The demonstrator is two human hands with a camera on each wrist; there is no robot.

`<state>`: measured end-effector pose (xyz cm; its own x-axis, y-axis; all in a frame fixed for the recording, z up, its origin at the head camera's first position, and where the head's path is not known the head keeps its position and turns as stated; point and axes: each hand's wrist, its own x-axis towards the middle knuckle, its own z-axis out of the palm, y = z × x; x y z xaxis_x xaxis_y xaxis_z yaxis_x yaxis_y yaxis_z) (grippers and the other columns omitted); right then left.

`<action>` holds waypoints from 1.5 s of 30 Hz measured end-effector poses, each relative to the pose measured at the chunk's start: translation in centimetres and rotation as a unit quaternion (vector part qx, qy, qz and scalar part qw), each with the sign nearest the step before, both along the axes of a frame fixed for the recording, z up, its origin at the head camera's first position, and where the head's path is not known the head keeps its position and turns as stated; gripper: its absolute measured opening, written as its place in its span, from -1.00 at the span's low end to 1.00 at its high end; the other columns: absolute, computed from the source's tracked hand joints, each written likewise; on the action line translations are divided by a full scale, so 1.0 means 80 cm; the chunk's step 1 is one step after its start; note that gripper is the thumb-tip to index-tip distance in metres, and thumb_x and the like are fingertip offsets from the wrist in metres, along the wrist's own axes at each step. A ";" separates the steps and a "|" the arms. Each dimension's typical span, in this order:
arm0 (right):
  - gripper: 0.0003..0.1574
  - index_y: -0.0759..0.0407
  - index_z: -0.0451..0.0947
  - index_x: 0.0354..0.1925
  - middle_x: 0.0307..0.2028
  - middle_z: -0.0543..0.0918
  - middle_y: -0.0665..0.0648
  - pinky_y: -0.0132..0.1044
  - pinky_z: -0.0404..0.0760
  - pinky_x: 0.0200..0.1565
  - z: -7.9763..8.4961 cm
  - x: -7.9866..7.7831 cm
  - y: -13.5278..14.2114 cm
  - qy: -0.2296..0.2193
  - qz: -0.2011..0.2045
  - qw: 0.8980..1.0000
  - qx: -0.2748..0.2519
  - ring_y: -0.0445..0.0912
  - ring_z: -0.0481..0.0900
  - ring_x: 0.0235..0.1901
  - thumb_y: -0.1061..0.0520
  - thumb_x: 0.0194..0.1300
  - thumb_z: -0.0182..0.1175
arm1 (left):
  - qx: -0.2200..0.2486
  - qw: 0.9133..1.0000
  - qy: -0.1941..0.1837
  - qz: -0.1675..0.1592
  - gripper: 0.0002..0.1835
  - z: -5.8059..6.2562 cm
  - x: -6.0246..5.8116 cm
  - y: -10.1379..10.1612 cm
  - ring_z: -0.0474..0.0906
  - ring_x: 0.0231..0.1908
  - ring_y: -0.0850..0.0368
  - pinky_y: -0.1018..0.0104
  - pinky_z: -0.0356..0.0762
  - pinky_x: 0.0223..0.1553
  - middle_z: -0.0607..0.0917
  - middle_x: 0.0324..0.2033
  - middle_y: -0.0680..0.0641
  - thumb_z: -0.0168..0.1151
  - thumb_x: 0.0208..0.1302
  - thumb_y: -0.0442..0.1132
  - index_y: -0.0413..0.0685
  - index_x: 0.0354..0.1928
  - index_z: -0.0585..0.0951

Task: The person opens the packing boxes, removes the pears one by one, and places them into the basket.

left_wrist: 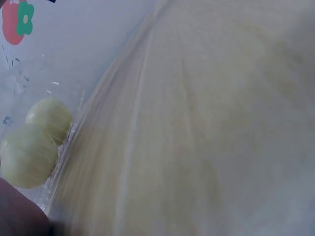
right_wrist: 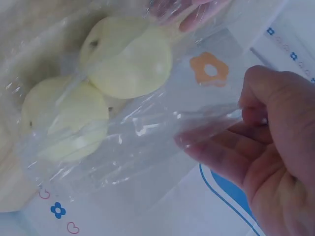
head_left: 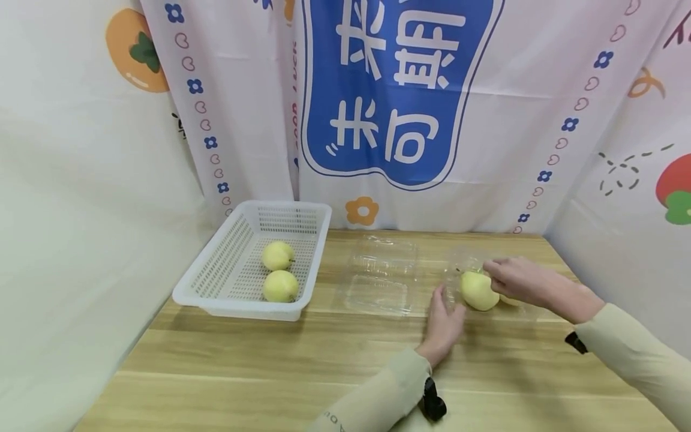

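Two round pale-yellow fruits (right_wrist: 125, 59) lie side by side in a clear plastic clamshell box (head_left: 452, 292) on the right of the table. My right hand (head_left: 515, 281) is above the box in the head view. In the right wrist view its thumb and index finger pinch the edge of the thin clear lid (right_wrist: 142, 130), which slants over the fruits. My left hand (head_left: 444, 327) rests against the left side of the box with thumb and fingers spread. Part of that hand shows through the plastic in the right wrist view.
To the left stands a white perforated basket (head_left: 245, 309) holding two more pale-yellow fruits (head_left: 279, 286). Another clear plastic box (head_left: 378, 294) lies unfolded between basket and hands. A printed curtain (head_left: 259, 120) hangs behind the wooden table (head_left: 259, 366).
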<state>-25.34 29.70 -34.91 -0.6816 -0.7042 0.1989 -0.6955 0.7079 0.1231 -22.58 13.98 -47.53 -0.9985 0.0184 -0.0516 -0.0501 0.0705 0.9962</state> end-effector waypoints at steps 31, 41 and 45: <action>-0.83 0.14 0.53 -0.18 -0.18 0.76 0.24 0.02 0.68 -0.16 0.068 -0.066 0.018 -0.020 0.012 0.997 -0.076 0.15 0.73 -0.22 0.36 0.36 0.08 | -0.042 0.999 0.012 -0.019 -0.30 0.003 0.005 -0.005 0.29 0.37 0.02 0.04 0.26 0.39 0.38 0.36 -0.08 0.14 0.26 -0.11 -0.05 0.43 0.22; -0.77 0.30 0.56 -0.07 -0.05 0.69 0.40 0.12 0.63 -0.02 0.076 -0.092 0.007 -0.059 -0.028 0.995 -0.070 0.29 0.65 -0.04 0.34 0.42 -0.01 | -0.046 0.999 -0.001 -0.013 -0.26 0.010 0.014 -0.004 0.21 0.43 -0.03 0.02 0.19 0.43 0.30 0.42 -0.10 0.18 0.27 -0.11 -0.05 0.45 0.17; -0.77 0.32 0.60 -0.08 -0.11 0.72 0.37 0.12 0.64 -0.05 0.077 -0.104 0.005 -0.043 -0.034 0.996 -0.076 0.28 0.67 -0.08 0.34 0.41 0.03 | -0.050 0.999 -0.002 -0.014 -0.26 0.012 0.015 -0.004 0.20 0.43 -0.03 0.03 0.17 0.44 0.29 0.42 -0.10 0.17 0.28 -0.10 -0.04 0.46 0.16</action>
<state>-33.64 30.07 -28.76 -0.7463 -0.6214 0.2386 -0.6481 0.7601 -0.0473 -21.38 13.70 -46.58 -0.9974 0.0408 -0.0588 -0.0510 0.1708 0.9840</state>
